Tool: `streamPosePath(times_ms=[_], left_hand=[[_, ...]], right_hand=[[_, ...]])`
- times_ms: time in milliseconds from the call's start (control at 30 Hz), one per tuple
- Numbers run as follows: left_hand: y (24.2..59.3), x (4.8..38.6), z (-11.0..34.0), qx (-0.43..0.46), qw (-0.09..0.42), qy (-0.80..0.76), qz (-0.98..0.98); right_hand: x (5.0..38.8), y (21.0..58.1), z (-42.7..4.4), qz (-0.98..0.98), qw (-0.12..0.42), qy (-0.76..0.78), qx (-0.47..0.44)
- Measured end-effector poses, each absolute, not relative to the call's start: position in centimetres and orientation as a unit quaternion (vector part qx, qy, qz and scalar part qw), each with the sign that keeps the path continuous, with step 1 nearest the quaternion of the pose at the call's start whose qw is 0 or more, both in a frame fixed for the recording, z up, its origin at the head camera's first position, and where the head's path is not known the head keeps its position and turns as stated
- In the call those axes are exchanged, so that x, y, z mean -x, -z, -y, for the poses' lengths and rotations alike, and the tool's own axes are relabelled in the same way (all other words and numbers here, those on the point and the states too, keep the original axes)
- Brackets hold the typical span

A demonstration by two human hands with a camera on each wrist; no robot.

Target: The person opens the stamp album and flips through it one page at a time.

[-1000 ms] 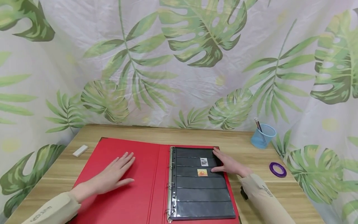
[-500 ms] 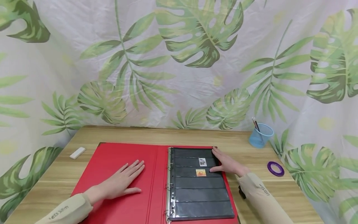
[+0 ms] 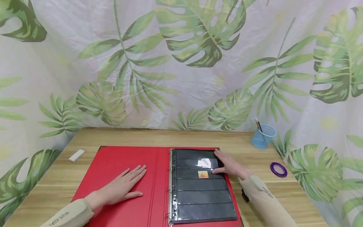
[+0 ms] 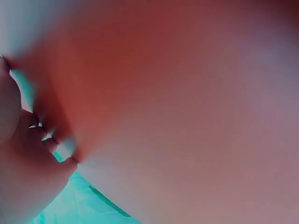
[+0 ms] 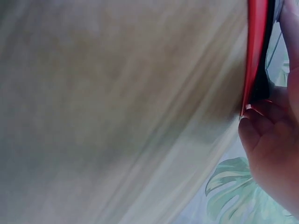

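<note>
While the left hand (image 3: 120, 188) lies flat on the smooth red binder cover (image 3: 127, 157), the right hand (image 3: 231, 166), thumb spread from fingers, rests on the glossy black page (image 3: 202, 195) (a yellow rectangular stamp (image 3: 203, 174) beside that thumb).

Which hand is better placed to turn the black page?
Probably the right hand: it lies at the outer edge of the black page; the left hand rests on the red cover, beyond the rings.

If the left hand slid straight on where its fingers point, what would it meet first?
Probably the metal rings, across the red cover; the left hand looks low, but its height is unclear, so it might miss them.
</note>
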State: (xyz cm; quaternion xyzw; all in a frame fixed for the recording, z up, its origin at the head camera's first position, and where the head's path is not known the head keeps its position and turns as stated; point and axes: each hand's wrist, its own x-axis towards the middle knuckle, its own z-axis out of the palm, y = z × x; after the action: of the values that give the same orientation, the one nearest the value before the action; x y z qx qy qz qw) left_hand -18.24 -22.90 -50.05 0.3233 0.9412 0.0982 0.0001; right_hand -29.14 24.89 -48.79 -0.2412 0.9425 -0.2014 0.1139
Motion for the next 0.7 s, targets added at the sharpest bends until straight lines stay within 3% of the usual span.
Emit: streamPosePath(times_ms=[700], left_hand=[[49.85, 18.22, 22.83, -0.32, 0.012, -0.112, -0.941]], right_hand=[[28.58, 48.13, -24.11, -0.958, 0.028, 0.166, 0.234]])
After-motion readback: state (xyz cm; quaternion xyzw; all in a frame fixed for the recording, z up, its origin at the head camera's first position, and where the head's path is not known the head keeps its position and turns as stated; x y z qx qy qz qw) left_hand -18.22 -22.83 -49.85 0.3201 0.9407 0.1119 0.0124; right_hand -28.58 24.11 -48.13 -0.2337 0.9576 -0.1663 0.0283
